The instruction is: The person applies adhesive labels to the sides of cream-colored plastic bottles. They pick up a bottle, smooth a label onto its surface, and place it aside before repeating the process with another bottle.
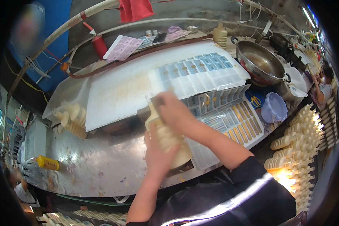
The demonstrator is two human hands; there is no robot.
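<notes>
A cream-coloured, ribbed bottle (164,132) leans over the near edge of the work table, its narrow neck pointing away from me. My left hand (156,155) is wrapped round its lower body, thumb on the right side, holding it. Over the bottle's shoulder is my right hand (174,113), with fingers curled together and smeared by motion. Whatever those fingers pinch, if anything, is hidden. Right of the bottle lies a clear sheet of blue and gold stickers or decals (229,122). More blue decals (194,67) lie in rows on the white board (118,90) beyond my hands.
Several cream bottles (73,117) stand in a clear bin at left, near a yellow bottle (48,163). A large metal pan (261,60) and a lilac bucket (274,107) are at right. Rows of bottles (290,147) fill the right side. A red bottle (98,45) stands behind the board.
</notes>
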